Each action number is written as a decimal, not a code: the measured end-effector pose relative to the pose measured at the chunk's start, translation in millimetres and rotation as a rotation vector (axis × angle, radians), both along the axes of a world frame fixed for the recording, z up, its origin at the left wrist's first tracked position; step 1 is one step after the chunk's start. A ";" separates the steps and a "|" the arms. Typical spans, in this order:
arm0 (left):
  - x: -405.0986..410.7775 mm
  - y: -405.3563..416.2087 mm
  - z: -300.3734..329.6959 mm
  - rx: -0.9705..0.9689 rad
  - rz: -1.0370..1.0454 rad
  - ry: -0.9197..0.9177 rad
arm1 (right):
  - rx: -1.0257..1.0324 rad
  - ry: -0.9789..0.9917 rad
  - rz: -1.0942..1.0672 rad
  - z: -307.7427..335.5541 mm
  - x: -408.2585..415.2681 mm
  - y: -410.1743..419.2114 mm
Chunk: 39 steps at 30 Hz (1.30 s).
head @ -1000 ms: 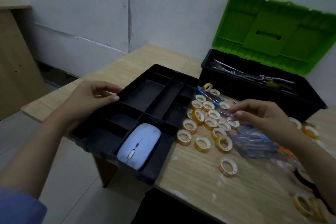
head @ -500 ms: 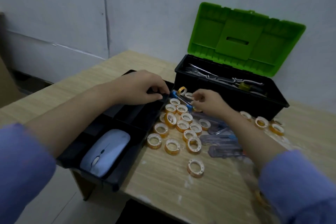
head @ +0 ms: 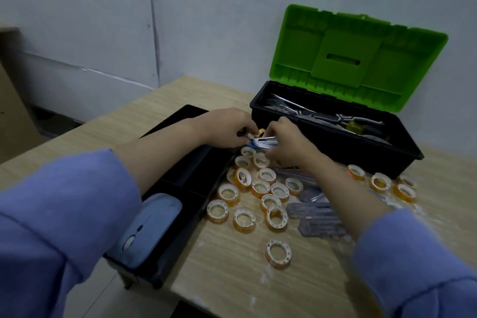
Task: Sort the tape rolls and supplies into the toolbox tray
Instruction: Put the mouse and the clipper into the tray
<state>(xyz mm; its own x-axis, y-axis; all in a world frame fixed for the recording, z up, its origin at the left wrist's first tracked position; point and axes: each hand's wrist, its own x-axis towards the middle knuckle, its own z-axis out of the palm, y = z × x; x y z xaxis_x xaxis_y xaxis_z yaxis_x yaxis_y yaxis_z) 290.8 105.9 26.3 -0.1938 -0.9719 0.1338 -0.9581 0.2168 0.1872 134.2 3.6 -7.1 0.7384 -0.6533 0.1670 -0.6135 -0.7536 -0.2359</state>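
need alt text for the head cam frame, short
Both hands, left hand and right hand, meet over a small blue-and-silver item at the far edge of a black tray holding a computer mouse. Tape rolls lie scattered on the wooden table beside an open green-lidded toolbox.

1. Your tray (head: 165, 263), lower left of frame: matt black plastic.
2. Toolbox lid (head: 356, 57), upper right: green plastic with a slight sheen.
3. Table (head: 232, 279) under you: pale wood grain, scuffed white.
4. Tape rolls (head: 277, 253), centre: glossy amber film.
5. Your sleeves (head: 64, 214): soft blue cloth.
6. Mouse (head: 152, 219): smooth pale plastic.
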 end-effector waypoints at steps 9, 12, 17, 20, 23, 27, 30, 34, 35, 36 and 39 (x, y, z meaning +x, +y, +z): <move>-10.7 34.8 12.5 -0.140 0.024 0.429 | -0.023 -0.259 0.244 84.5 -27.2 60.1; -15.0 68.1 21.3 -0.269 0.020 0.580 | 0.070 -0.392 0.301 94.3 -26.3 97.0; -8.6 132.2 18.2 -0.337 0.035 0.746 | 0.477 -0.419 0.533 99.0 -16.0 130.1; 2.1 163.1 4.3 -0.274 0.015 0.842 | 0.704 -0.378 0.686 91.2 -4.2 137.7; 7.4 183.9 -11.9 -0.231 0.000 0.961 | 0.834 -0.367 0.749 80.7 10.7 148.8; 13.8 201.7 -26.5 -0.253 0.047 0.938 | 0.878 -0.344 0.809 74.1 22.8 160.1; 27.4 215.0 -33.7 -0.332 0.171 0.753 | 0.769 -0.279 0.804 72.8 26.5 164.8; 49.7 225.5 -46.6 -0.487 0.441 0.562 | 0.495 -0.050 0.839 67.2 26.1 176.8; 51.9 225.9 -50.2 -0.497 0.515 0.552 | 0.390 0.008 0.873 63.0 26.3 179.8; 53.2 225.5 -54.5 -0.497 0.587 0.551 | 0.307 0.061 0.904 58.1 26.7 183.1; 53.5 222.0 -65.0 -0.485 0.765 0.569 | 0.240 0.158 0.941 45.0 28.5 188.6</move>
